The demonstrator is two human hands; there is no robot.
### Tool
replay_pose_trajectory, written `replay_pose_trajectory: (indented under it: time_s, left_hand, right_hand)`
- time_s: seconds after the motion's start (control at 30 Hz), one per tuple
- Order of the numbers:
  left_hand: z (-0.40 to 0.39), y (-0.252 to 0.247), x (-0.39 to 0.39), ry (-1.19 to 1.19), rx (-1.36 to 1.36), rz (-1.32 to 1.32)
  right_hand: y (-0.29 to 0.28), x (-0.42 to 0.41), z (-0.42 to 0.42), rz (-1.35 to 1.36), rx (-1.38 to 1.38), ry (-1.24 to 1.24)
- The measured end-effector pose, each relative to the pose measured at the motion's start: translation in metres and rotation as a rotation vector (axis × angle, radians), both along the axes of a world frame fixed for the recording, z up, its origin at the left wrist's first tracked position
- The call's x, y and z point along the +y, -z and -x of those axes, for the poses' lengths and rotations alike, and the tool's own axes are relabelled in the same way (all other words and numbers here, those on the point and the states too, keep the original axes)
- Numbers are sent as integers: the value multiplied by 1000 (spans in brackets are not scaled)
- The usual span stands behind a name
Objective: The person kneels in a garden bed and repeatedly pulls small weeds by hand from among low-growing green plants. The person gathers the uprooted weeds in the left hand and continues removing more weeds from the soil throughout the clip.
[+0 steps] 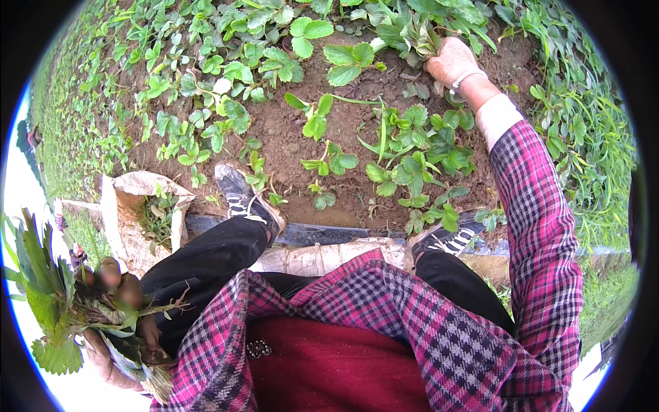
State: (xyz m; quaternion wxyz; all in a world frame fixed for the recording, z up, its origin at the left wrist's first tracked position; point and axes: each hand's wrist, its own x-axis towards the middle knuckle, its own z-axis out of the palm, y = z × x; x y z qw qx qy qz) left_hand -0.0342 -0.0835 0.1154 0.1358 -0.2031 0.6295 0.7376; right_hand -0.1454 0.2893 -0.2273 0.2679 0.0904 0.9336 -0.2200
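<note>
My right hand (453,62) is closed around a tuft of strawberry leaves (418,40) at the upper right of the soil bed. Part of its fingers is hidden by the leaves, and I cannot tell whether the tuft is still rooted. At the lower left, my left hand (127,297) grips a bunch of strawberry plants (46,296). Their green serrated leaves spread towards the left rim, and a thin root or stem sticks out to the right. Low strawberry plants (412,172) grow in the brown soil (342,139) between the right hand and my feet.
An upright white woven sack (116,226) with leafy plants (158,213) inside stands beside my left shoe (244,198). Black plastic film (319,233) edges the bed, and a pale sack-like bundle (334,256) lies behind it. My right shoe (445,239) is at this edge. Tall grass (600,154) borders the right.
</note>
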Motion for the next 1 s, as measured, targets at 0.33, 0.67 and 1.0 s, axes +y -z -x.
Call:
replay_pose_trajectory:
  time_s: [0.33,0.67,1.0]
  left_hand:
    - [6,4,2,33,-1,24]
    - [8,7,-5,26,-7,54]
    - [2,4,-12,-21,-40,50]
  right_hand:
    - [-25,1,-35,627,158,-197]
    - [13,-60,-51,240,462,-502]
    - [-8,24,-44,925,17,185]
